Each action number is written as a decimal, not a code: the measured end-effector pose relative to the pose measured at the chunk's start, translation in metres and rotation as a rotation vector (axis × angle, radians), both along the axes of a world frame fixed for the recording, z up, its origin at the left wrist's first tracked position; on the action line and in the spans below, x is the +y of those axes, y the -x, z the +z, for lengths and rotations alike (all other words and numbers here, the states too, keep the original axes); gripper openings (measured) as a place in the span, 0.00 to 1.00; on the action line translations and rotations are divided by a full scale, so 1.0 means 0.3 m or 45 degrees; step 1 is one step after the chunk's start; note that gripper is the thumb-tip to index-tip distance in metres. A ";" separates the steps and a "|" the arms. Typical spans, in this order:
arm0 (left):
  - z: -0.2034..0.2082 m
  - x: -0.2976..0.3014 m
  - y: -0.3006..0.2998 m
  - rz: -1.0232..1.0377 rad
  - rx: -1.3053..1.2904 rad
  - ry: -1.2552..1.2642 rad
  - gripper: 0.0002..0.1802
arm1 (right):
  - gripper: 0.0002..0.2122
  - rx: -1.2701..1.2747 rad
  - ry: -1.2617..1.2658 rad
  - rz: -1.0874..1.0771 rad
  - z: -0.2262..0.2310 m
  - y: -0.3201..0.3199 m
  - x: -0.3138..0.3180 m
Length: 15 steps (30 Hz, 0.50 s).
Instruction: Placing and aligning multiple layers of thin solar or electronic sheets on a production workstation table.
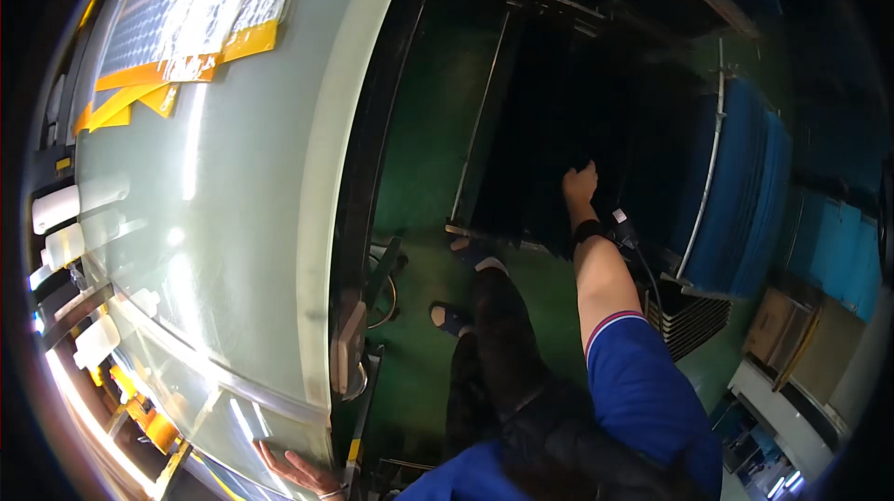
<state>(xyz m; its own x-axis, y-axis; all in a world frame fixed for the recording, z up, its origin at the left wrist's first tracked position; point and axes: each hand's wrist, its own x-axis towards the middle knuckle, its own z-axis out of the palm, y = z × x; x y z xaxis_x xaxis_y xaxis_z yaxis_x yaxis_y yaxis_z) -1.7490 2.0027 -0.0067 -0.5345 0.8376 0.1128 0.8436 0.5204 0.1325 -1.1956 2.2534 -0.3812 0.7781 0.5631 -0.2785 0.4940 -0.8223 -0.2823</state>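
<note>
the left hand (296,471) rests at the near end of the tabletop (251,194), close to its right edge, palm down, fingers extended and somewhat apart, holding nothing visible. the right arm, in a blue sleeve (643,380) with a black wristband (589,231), stretches forward over a dark rack (480,119). the right hand (581,182) has its fingers bent, but it is too dark to tell whether they grip anything. the rack is to the right of the tabletop, across a strip of green floor (419,156), with a thin rail along its left side. just beside the right wrist is a black device (624,226) with a pale label, a cable (655,287) running from it toward the lower edge. blue sheets (740,194) stand farther right, behind a metal rod (715,147). at the far end of the tabletop lie shiny sheets (191,12) edged in orange. the person's feet (445,318), in dark footwear, are on the floor.
</note>
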 end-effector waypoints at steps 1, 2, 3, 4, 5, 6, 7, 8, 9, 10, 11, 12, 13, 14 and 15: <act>-0.006 0.004 -0.004 -0.010 0.005 -0.027 0.30 | 0.26 -0.089 0.156 -0.008 -0.004 0.000 0.022; -0.003 0.009 -0.014 -0.052 -0.047 -0.061 0.31 | 0.26 -0.073 0.163 0.012 0.021 0.020 0.049; 0.003 0.018 -0.028 -0.030 -0.028 -0.056 0.31 | 0.23 -0.105 0.187 -0.115 0.055 0.044 0.078; 0.008 0.033 -0.041 0.024 -0.018 -0.013 0.31 | 0.21 -0.144 0.203 -0.248 0.086 0.057 0.106; 0.010 0.035 -0.045 0.082 -0.003 0.030 0.31 | 0.21 -0.127 0.202 -0.225 0.081 0.049 0.124; 0.003 0.027 -0.035 0.082 0.034 0.008 0.31 | 0.18 -0.038 0.224 -0.193 0.071 0.014 0.142; 0.002 0.020 -0.022 0.109 0.053 0.000 0.31 | 0.16 0.050 0.246 -0.157 0.060 -0.020 0.157; 0.002 0.016 -0.016 0.103 0.029 0.003 0.31 | 0.16 0.077 0.286 -0.130 0.042 -0.038 0.169; 0.002 0.014 -0.012 0.100 0.003 0.000 0.30 | 0.16 0.102 0.320 -0.099 0.034 -0.064 0.181; -0.001 0.013 -0.018 0.084 -0.056 -0.111 0.28 | 0.15 0.099 0.279 0.045 -0.011 -0.097 0.176; -0.002 0.028 -0.031 0.132 -0.035 -0.149 0.28 | 0.15 0.082 0.226 0.185 -0.100 -0.179 0.145; -0.030 0.062 -0.044 0.068 -0.083 -0.139 0.27 | 0.14 -0.114 0.379 0.716 -0.211 -0.380 0.098; 0.008 0.059 -0.050 0.037 -0.034 -0.097 0.26 | 0.12 -0.082 0.194 0.636 -0.114 -0.248 0.107; 0.000 0.063 -0.040 0.019 -0.027 -0.122 0.26 | 0.11 -0.053 0.134 0.568 -0.055 -0.296 0.090; -0.036 0.078 -0.033 -0.013 -0.055 -0.156 0.25 | 0.11 0.152 0.114 0.508 -0.045 -0.462 0.059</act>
<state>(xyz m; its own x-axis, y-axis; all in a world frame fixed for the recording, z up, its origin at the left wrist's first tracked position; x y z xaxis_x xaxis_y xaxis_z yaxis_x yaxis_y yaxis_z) -1.7392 2.0262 -0.0176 -0.5324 0.8245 0.1915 0.8409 0.4893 0.2311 -1.0571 2.2711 -0.3946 0.4637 0.7829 -0.4149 0.7466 -0.5974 -0.2928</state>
